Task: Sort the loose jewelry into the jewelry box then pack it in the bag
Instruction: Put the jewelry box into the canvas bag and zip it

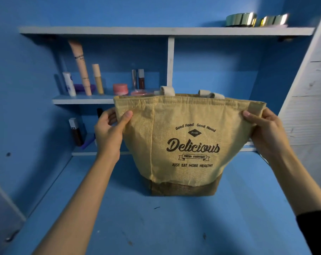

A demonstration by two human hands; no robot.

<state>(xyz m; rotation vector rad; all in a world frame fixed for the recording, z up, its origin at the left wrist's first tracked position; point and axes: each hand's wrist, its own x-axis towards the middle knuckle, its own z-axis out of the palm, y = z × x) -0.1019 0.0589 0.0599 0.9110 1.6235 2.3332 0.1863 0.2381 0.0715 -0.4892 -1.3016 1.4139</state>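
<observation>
The left hand (109, 134) pinches the left top corner of the yellow tote bag (185, 142), thumb on the front cloth. The right hand (266, 131) pinches the right top corner the same way. Between both hands the bag stands upright on the blue desk (156, 223), in the middle of the frame. Behind it, cosmetic tubes (81, 69) stand on a white shelf (82, 101).

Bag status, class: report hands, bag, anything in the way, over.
Left grip and right grip each pinch a top corner of the bag. Bag upright on blue desk, inside hidden. Cosmetics on shelf behind, not obstructing.
</observation>
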